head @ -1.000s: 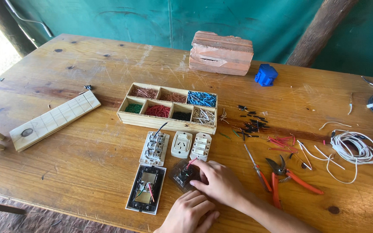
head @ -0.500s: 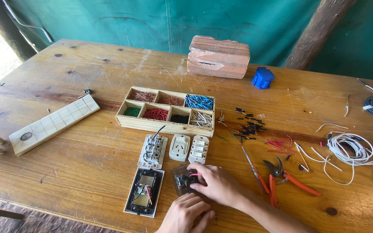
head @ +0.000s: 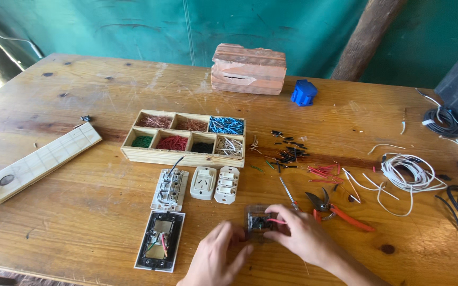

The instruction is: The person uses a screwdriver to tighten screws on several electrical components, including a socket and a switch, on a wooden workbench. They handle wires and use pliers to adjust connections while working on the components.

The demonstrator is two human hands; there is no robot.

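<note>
Wooden table (head: 80, 222): left hand (head: 216, 259) and right hand (head: 300, 235), fingers curled, pinch a small dark switch module (head: 261, 222), steadying it; red-handled cutters (head: 340, 212) lie within reach.

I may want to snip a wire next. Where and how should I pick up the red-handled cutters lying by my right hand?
Take the cutters by the two red handles, coming from above on the right. They lie flat, handles pointing right and clear, with the dark blades toward the right hand.
</note>
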